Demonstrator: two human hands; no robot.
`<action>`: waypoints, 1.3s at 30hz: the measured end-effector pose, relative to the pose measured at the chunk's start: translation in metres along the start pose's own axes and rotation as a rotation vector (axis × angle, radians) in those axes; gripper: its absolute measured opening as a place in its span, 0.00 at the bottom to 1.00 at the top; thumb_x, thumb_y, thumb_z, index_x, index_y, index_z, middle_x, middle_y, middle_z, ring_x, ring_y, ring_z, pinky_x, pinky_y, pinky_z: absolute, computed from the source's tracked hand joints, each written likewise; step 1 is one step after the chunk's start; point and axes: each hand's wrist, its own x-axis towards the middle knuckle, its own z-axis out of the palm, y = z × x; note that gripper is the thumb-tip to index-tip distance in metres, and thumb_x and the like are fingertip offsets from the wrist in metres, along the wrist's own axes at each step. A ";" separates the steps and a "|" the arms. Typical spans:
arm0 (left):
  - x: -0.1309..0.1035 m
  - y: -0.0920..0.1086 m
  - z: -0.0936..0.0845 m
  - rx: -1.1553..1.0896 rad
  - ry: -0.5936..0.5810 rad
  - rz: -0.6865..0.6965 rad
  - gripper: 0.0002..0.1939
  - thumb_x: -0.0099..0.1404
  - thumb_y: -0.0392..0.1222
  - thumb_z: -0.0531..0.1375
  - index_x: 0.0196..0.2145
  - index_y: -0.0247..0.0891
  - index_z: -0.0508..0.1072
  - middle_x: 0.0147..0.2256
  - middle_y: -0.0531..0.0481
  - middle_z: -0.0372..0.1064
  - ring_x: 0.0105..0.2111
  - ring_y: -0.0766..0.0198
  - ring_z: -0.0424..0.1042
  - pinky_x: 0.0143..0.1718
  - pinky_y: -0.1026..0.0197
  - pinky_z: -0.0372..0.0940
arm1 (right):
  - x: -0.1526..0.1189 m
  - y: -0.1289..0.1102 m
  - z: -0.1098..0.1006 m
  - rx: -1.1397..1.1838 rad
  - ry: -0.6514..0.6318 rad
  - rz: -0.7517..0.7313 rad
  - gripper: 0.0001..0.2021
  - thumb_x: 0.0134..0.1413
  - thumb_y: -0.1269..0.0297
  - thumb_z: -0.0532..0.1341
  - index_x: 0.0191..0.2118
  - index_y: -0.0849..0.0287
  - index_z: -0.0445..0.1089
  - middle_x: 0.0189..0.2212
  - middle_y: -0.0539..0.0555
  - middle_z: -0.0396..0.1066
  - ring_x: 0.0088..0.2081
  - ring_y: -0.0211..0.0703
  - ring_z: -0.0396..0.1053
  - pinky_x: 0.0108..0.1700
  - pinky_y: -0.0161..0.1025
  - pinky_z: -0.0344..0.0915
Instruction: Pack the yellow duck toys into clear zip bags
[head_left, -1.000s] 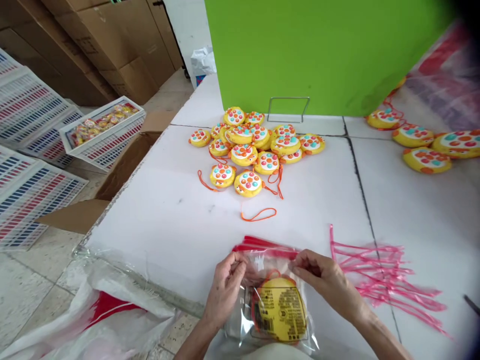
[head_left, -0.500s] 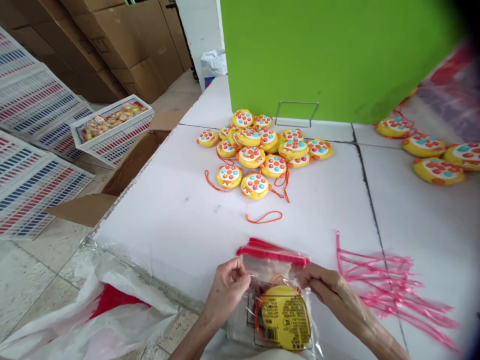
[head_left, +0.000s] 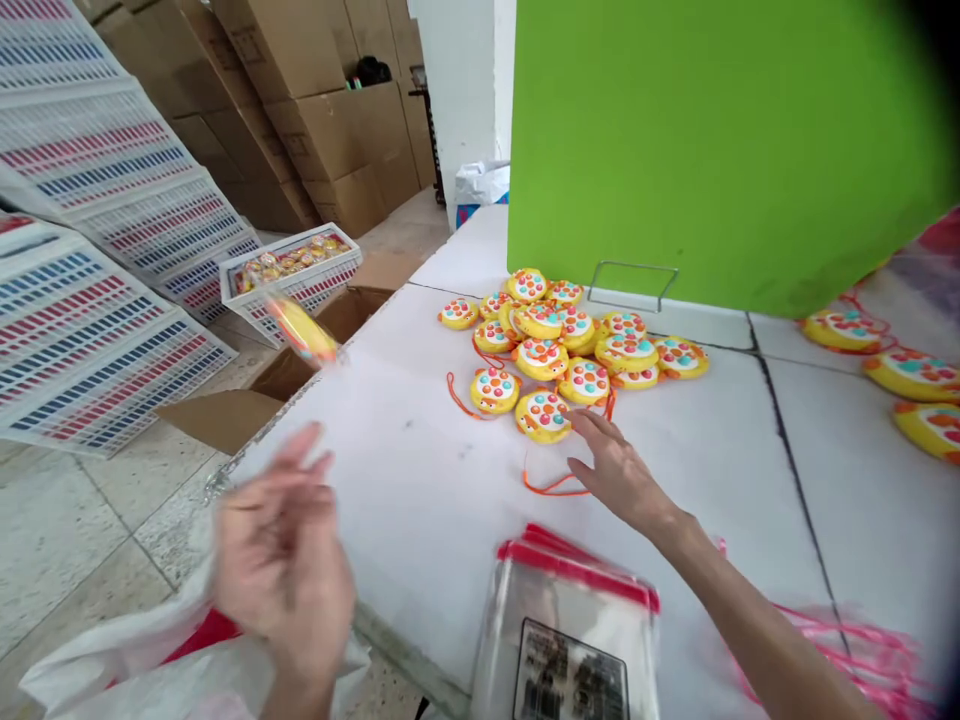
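Observation:
My left hand (head_left: 289, 560), smeared by motion, is over the table's left edge with its fingers apart and nothing in them. Beyond it a bagged yellow toy (head_left: 304, 330) is in mid-air above an open cardboard box (head_left: 259, 385). My right hand (head_left: 615, 465) reaches over the table, fingers spread, its fingertips at a yellow animal-shaped pop-button toy (head_left: 544, 415); whether they touch it I cannot tell. An orange wrist strap (head_left: 555, 488) lies just below that hand. Near me is a stack of clear bags (head_left: 491, 625) with red tops and black printing.
A heap of similar toys (head_left: 570, 325) lies mid-table before a green board (head_left: 675, 150) and a wire stand (head_left: 634, 268). More toys (head_left: 911, 370) and pink strips (head_left: 862, 650) are at right. White crates (head_left: 97, 340) and a crate of bagged toys (head_left: 289, 265) stand left.
The bagged toy has left my hands and is now in the air at the left. My left hand moved left and opened; my right hand moved forward to the heap. The view shifted left.

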 end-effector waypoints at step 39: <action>-0.130 -0.010 0.057 -0.010 -1.050 0.135 0.26 0.61 0.28 0.56 0.55 0.42 0.59 0.51 0.42 0.65 0.52 0.56 0.65 0.52 0.53 0.64 | -0.157 -0.029 -0.008 0.312 0.190 0.071 0.16 0.57 0.63 0.61 0.51 0.47 0.63 0.41 0.53 0.66 0.42 0.44 0.69 0.40 0.37 0.69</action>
